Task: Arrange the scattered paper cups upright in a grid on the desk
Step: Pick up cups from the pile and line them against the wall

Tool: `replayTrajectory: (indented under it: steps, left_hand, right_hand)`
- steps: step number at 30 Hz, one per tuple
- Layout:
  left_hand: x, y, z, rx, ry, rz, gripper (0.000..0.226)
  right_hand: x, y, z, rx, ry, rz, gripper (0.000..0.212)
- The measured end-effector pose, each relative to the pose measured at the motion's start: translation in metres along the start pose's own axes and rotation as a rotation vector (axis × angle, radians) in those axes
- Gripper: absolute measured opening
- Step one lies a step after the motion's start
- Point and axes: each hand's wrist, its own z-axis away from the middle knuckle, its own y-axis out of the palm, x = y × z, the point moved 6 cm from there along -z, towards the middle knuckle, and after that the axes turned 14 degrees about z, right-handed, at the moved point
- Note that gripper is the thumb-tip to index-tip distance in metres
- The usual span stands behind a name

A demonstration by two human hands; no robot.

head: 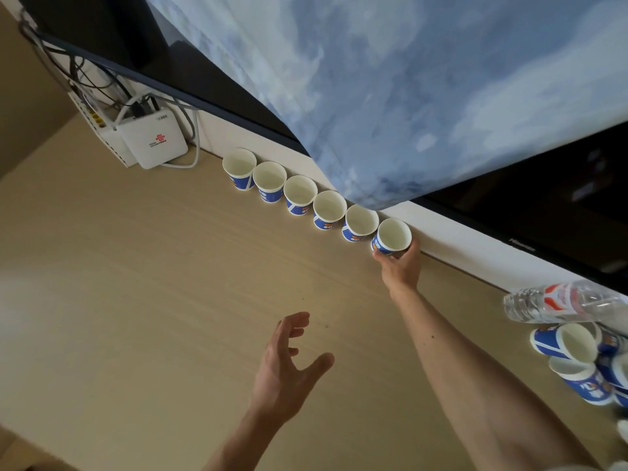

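Currently 6 blue-and-white paper cups form a row of cups [300, 193] along the back edge of the pale wood bench [136, 283], mouths up and rims touching or nearly touching, close to the white wall strip. The right hand [401, 265] reaches out on a straight arm to the row's right end. Its fingers are curled round the lower part of the end cup [392, 236], which it grips from the near side. That cup sits just beside its neighbour, and the fingers hide whether its base is on the bench. The left hand [289, 362] hovers over the bare middle of the bench with fingers spread and loosely bent and the thumb out to the side, holding nothing. At the right edge lies a pile of cups [565, 345], several of the same kind tipped on their sides and leaning against one another. Just behind them a clear water bottle [560, 300] with a red-and-white label lies on its side. A white router [153, 142] with cables stands at the far left against the wall. Above the row hangs a dark screen [543, 205], partly covered by a blue-and-white cloth [390, 96] whose lowest fold comes down near the 4th and 5th cups.
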Motion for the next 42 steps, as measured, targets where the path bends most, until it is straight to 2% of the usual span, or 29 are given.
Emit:
replayTrajectory:
  steps: [7,13,17,24,26,28,30,34,42]
  left_hand:
    - [-0.010,0.004,0.010,0.033,0.022,-0.014,0.063]
    - [-0.023,0.047,0.035,0.184,0.040,-0.068,0.058]
    - [-0.024,0.082,0.058,0.303,0.045,-0.127,0.057]
    - [-0.015,0.153,0.119,0.500,0.015,-0.180,0.048]
    - [-0.013,0.168,0.132,0.529,0.023,-0.196,0.046]
    - [-0.011,0.180,0.144,0.554,0.033,-0.213,0.046]
    - [-0.011,0.187,0.152,0.565,0.037,-0.224,0.044]
    - [-0.014,0.200,0.165,0.578,0.058,-0.249,0.041]
    - [-0.019,0.216,0.179,0.585,0.080,-0.308,0.039]
  right_hand:
    - [-0.028,-0.027,0.059,0.009,0.051,-0.069,0.076]
    - [-0.121,-0.096,0.165,-0.062,0.107,-0.133,0.066]
    - [-0.172,-0.173,0.213,-0.182,0.144,-0.088,0.066]
    - [-0.255,-0.323,0.249,-0.491,0.231,0.181,0.065]
    - [-0.279,-0.361,0.251,-0.586,0.305,0.239,0.065]
    - [-0.310,-0.394,0.253,-0.660,0.456,0.291,0.068]
    - [-0.341,-0.417,0.253,-0.660,0.601,0.367,0.074]
    - [-0.385,-0.428,0.252,-0.484,0.693,0.471,0.079]
    - [-0.386,-0.396,0.280,-0.466,0.581,0.159,0.065]
